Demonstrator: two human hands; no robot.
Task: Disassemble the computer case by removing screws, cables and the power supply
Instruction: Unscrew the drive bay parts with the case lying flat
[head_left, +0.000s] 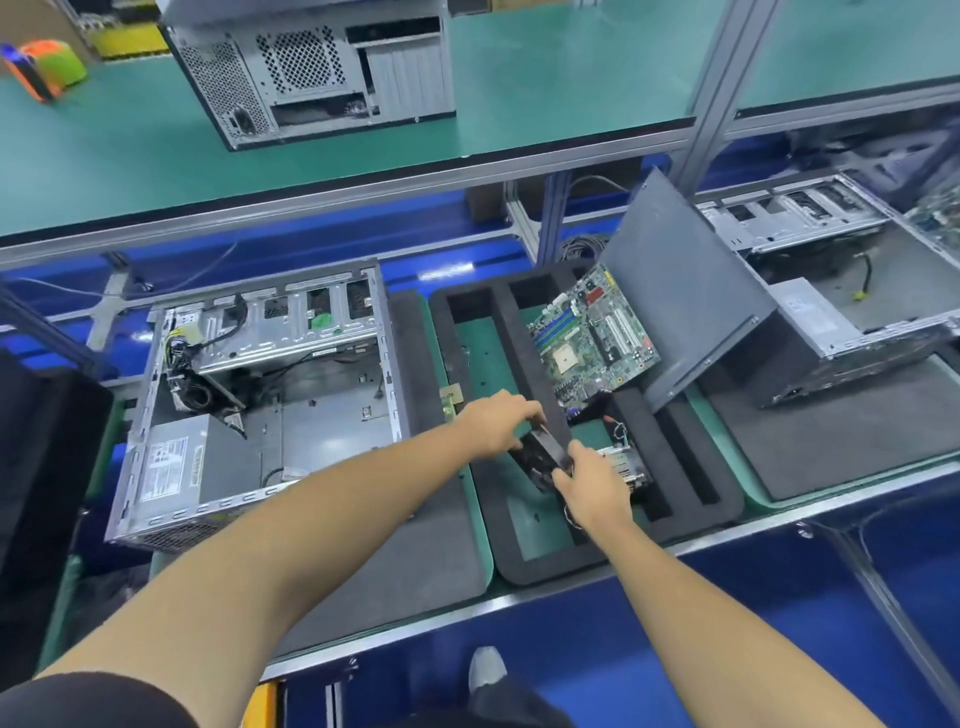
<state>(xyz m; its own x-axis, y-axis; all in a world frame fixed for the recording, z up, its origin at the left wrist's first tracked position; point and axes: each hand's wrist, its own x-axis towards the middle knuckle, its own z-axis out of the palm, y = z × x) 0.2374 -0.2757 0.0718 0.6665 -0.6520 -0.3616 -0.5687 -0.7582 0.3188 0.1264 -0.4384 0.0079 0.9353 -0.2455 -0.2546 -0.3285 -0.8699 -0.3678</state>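
Both hands cover most of the black part (540, 454) they grip, so what it is stays unclear, the right hand (592, 480) hides half the small board (626, 462), and the far-right case (831, 270) runs off frame.

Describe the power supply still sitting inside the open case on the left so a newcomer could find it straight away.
Start at the open computer case lying on the dark mat at the left. In its near left corner sits the power supply, a plain grey metal box. Its white printed label sets it apart from the bare case floor and the cable bundle behind it.
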